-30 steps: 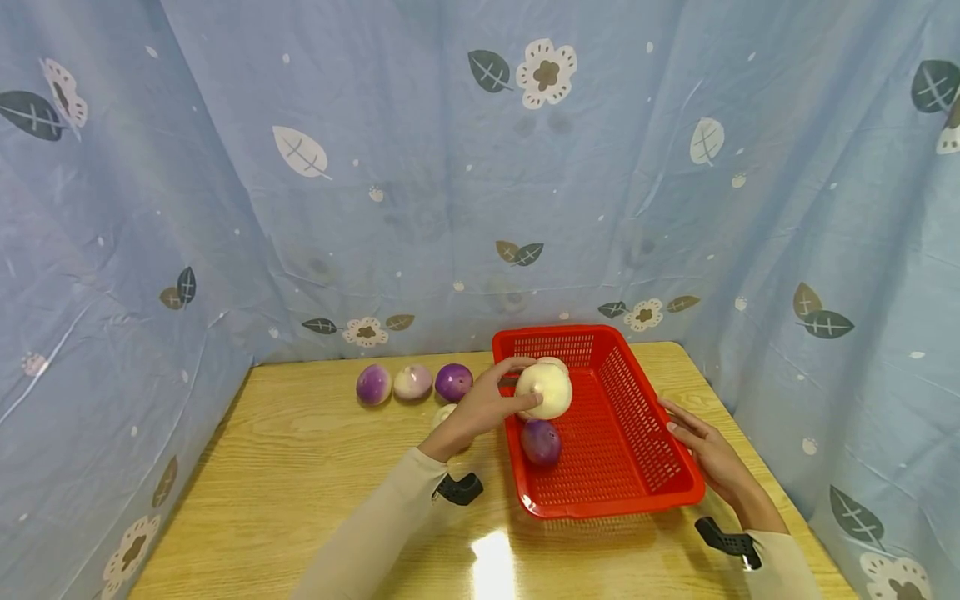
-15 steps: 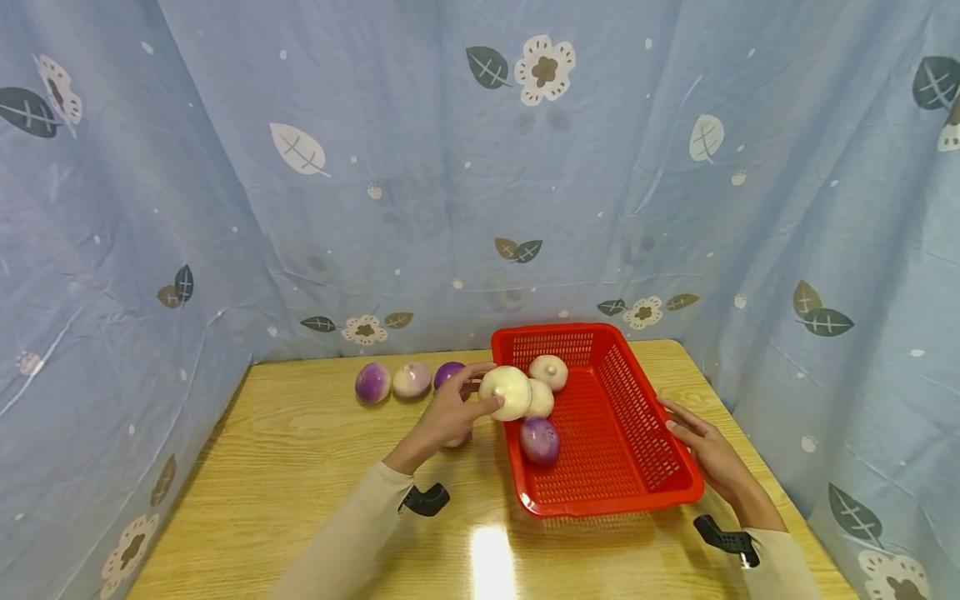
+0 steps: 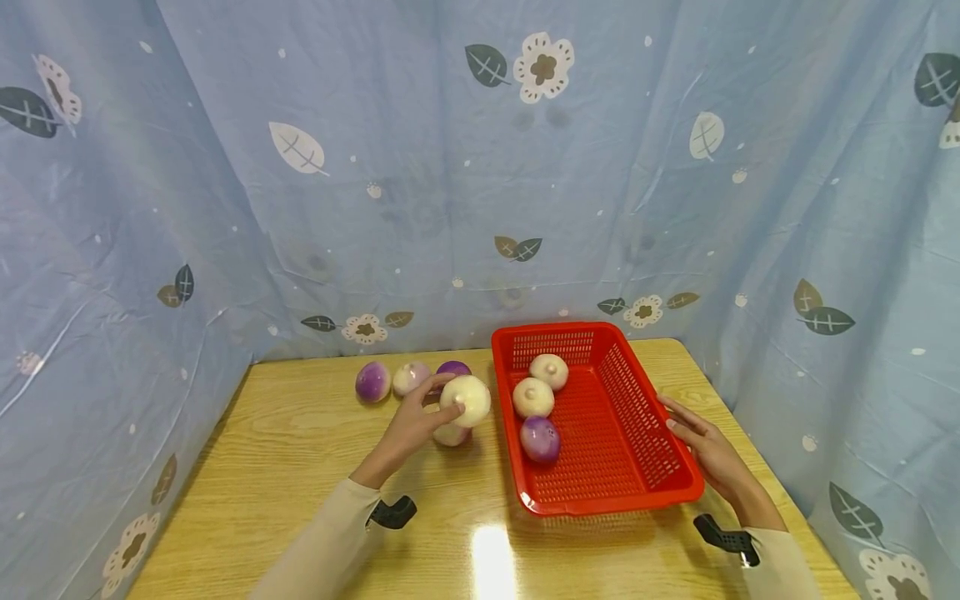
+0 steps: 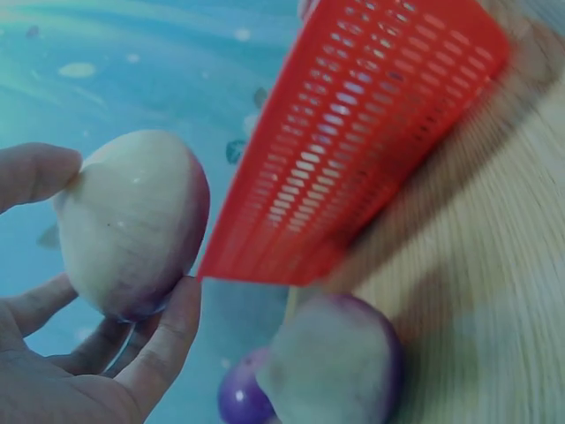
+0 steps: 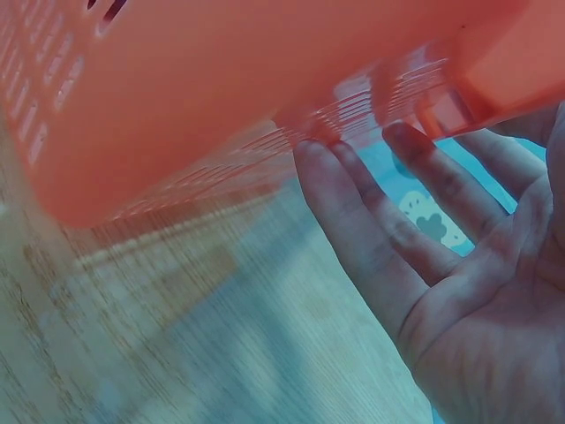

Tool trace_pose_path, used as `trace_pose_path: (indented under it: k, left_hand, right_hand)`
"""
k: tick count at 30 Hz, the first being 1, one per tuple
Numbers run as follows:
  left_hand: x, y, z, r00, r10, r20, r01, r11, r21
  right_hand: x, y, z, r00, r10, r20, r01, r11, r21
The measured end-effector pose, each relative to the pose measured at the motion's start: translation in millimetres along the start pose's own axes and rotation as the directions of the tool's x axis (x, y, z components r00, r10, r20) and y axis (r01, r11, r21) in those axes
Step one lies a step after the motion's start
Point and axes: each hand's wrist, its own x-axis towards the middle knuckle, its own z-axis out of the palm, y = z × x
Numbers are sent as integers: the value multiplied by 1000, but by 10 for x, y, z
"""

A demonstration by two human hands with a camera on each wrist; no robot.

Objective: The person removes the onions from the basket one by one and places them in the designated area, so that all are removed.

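Note:
A white turnip with purplish shading [image 3: 467,400] is held in my left hand [image 3: 408,425], left of the red plastic basket [image 3: 607,450]. In the left wrist view the thumb and fingers grip this turnip [image 4: 132,221] around its sides, off the table. Just below it, another pale turnip [image 3: 451,434] sits on the wood. My right hand [image 3: 716,458] is at the basket's right side; its nearly straight fingertips touch the wall [image 5: 177,97] from outside. Inside the basket, along its left wall, lie two white turnips [image 3: 533,398] and one purple turnip [image 3: 540,440].
At the back of the wooden table [image 3: 300,467] are a purple-and-white turnip [image 3: 372,382], a paler turnip [image 3: 410,378] and a deep purple turnip [image 3: 454,367], partly hidden. A blue flowered curtain [image 3: 420,208] closes off the back and both sides.
My left hand has moved left with its turnip, from over the basket to above the table. The two white turnips in the basket have come into full view. The right hand stays put.

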Motion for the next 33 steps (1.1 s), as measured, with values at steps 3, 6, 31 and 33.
trace_pose_path:
  k: [3,6,31,33]
  left_hand:
    - [-20,-72,-60,999,-18,-26,19,1000,17]
    - [-46,-137,-120,998,-39,-53,42,998,38]
    - [-124,-619,-484,970,-181,-162,187,982,24]
    - [-117,-641,-506,966,-195,-168,200,980,13]
  right_hand:
    - [4,0,2,1000,-2,0,2,1000,-1]
    - [2,10,-2,1000,-2,-1,2,1000,2]
    - [3,2,8,1000,3,9,-3,1000,13]
    - [2,0,9,1000,1,10,-1,1000,12]
